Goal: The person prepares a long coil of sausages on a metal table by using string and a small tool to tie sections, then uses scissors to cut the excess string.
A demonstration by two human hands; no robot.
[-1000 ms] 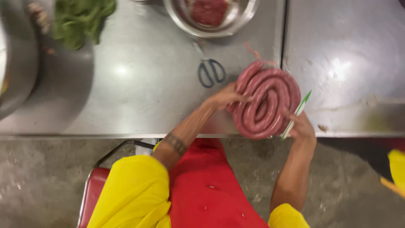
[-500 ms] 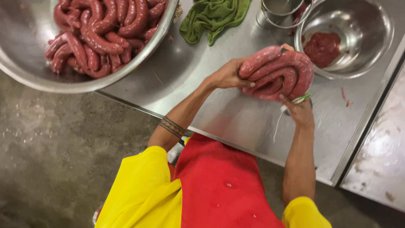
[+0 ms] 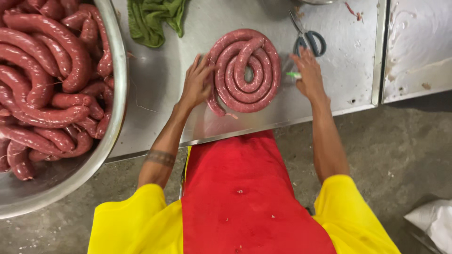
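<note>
A long red sausage wound into a flat coil (image 3: 245,70) lies on the steel table (image 3: 188,117) in front of me. My left hand (image 3: 195,84) rests against the coil's left side with fingers spread, near the loose tail end. My right hand (image 3: 308,73) lies on the table just right of the coil, and a small green stick (image 3: 293,75) pokes out from under its thumb. Grey-handled scissors (image 3: 308,41) lie just beyond that hand's fingertips.
A big steel bowl (image 3: 117,94) full of several coiled sausages fills the left. A green cloth (image 3: 153,19) lies at the back. The table's right edge (image 3: 379,51) meets a second steel surface (image 3: 419,42). A white bag (image 3: 433,221) lies on the concrete floor.
Half a second ago both hands held the coil lifted and tilted; now it lies flat on the table. My hands have come off to its sides.
</note>
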